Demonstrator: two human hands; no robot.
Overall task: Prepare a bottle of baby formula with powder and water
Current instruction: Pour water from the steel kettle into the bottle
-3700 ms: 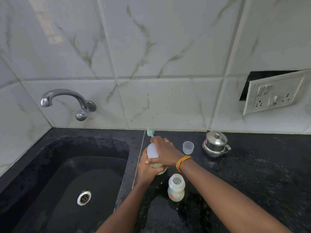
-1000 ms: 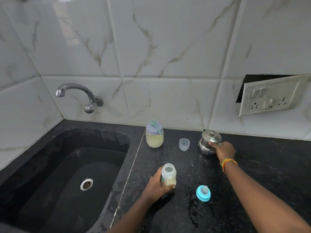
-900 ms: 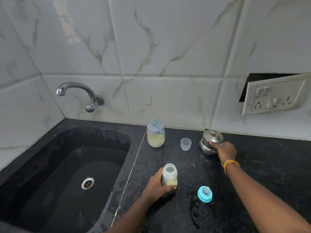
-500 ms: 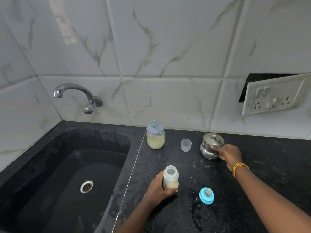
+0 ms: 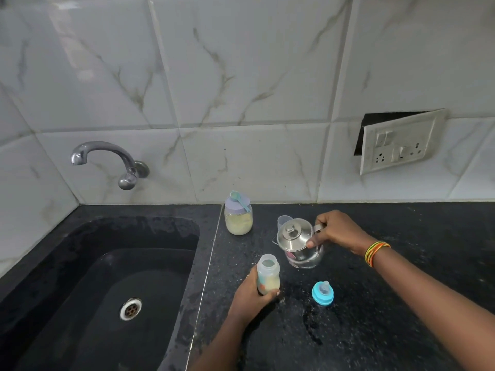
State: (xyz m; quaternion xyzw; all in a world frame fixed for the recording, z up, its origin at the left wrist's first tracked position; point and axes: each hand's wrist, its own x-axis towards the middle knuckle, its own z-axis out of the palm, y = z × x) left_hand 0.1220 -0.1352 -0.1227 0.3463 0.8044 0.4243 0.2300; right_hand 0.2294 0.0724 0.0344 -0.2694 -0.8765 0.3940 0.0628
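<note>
back wall (image 5: pixel 241 62): large glossy white tiles with grey-brown marble veining, grey grout lines. side wall (image 5: pixel 24 188) at left edge of frame, same tile, meets the back wall in a corner. soft light reflection (image 5: pixel 69 33) on the tile, upper left. chrome tap (image 5: pixel 107 156) mounted on the back wall, left of centre, spout curving left over the sink. black sink (image 5: pixel 150 228) fills lower left; round metal drain (image 5: pixel 130 308) in its floor. black speckled countertop (image 5: pixel 415 263) across lower right, some wet patches. white switch-and-socket plate (image 5: pixel 399 145), right of centre, tilted off the wall, dark recess (image 5: pixel 375 119) showing behind it.
</note>
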